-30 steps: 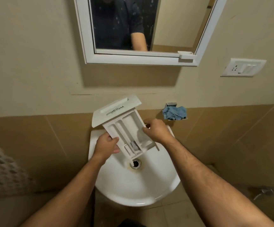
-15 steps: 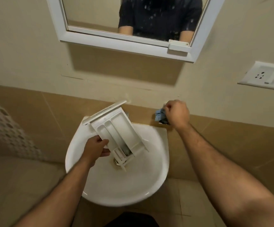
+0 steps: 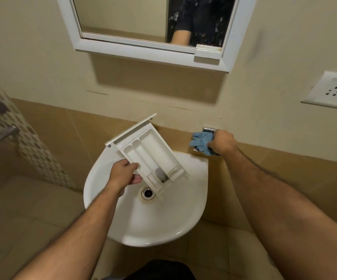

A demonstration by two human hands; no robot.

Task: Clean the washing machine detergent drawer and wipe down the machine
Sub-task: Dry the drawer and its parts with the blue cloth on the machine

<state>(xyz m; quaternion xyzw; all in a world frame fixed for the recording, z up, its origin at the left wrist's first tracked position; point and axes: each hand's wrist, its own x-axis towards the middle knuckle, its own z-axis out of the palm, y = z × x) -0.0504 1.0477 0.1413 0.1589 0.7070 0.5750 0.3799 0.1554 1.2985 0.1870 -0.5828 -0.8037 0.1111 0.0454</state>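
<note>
The left hand (image 3: 123,174) is gripping the detergent drawer (image 3: 149,156) by its long side edge, fingers curled round the rim, and it is holding the thing tilted over the sink (image 3: 143,225), front panel up toward the wall, back end dipping near the drain (image 3: 148,193). The drawer is hard white moulded plastic, a long rectangle split into narrow channels and one broad compartment, with a flat fascia plate across the top (there is a greyish patch sitting in the lower compartment, though I cannot tell what it is). The sink is glossy white ceramic, rounded at the front and squared against the tiled wall, with a stained ring around the metal drain. Off to the side, the right hand (image 3: 222,142) is closing its fingers on a blue cloth (image 3: 200,141), soft and bunched into wrinkles, which is hanging at a small shiny metal holder (image 3: 209,129) fixed to the tan tile. Above, a white-framed mirror (image 3: 147,23) is reflecting a dark sleeve and a bare forearm, and a white plastic socket plate (image 3: 333,90) is sitting on the matte cream wall.
</note>
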